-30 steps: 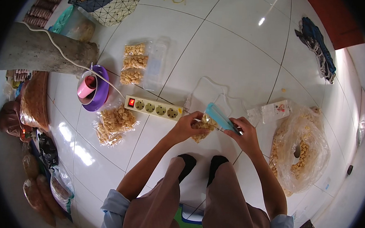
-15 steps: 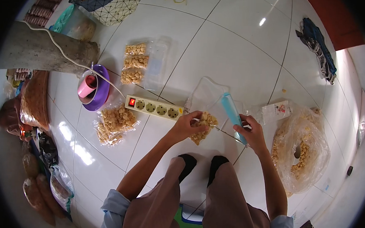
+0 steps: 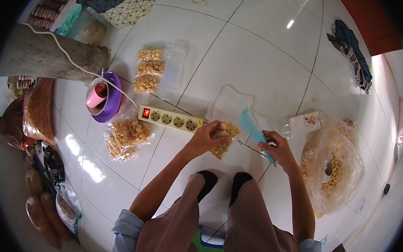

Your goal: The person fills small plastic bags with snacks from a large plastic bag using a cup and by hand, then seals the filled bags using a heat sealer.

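Observation:
My left hand is closed on a small clear bag of yellowish curled snacks above the floor in front of my feet. A light-blue handheld tool, long and narrow and slightly blurred, is gripped by my right hand. Its far end points up and left, close to the snack bag but apart from it. Behind my left hand lies a white power strip with a red switch. A white cord loops on the tiles beyond the tool.
A large open plastic bag of snacks lies at right, beside a printed packet. Filled bags lie at left, with packed snack rows farther back. A purple basin holds a pink cup.
The light-blue tool has moved right, away from the snack bag, with my right hand. The bag shows more fully in my left hand, which has barely moved.

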The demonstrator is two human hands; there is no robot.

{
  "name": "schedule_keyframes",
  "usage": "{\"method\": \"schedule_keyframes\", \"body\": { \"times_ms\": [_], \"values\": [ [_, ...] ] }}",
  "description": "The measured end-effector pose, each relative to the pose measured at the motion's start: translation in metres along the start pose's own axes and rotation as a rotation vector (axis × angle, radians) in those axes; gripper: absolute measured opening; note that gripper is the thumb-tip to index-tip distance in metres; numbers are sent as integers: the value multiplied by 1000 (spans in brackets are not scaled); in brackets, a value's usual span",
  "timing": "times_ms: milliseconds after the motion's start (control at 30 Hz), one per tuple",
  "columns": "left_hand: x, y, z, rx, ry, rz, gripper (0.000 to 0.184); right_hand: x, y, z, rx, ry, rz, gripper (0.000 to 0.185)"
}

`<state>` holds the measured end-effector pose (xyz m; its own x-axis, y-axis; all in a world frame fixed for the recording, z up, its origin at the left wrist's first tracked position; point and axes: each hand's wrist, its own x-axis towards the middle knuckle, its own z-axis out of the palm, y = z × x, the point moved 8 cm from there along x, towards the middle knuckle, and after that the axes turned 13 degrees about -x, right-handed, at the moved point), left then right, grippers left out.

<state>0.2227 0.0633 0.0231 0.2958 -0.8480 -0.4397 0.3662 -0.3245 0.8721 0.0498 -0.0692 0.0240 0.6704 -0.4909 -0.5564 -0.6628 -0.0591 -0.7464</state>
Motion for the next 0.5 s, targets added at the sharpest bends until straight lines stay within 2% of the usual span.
{"method": "schedule_keyframes", "body": {
  "times_ms": [67, 200, 267, 367, 500],
  "values": [
    [-2, -7, 4, -122, -61, -218, 44, 0, 0, -2, 36, 36, 12, 46],
    [5, -37, -4, -165, -65, -226, 51, -1, 3, -3, 119, 111, 24, 49],
    [7, -33, -7, -353, 10, -135, 45, 0, 6, 2, 115, 101, 16, 49],
    [2, -11, 2, -518, -17, -126, 43, 0, 1, 5, 118, 89, 11, 49],
    [6, -18, -9, -398, 31, -104, 42, 0, -2, 6, 121, 95, -34, 49]
  ]
}}
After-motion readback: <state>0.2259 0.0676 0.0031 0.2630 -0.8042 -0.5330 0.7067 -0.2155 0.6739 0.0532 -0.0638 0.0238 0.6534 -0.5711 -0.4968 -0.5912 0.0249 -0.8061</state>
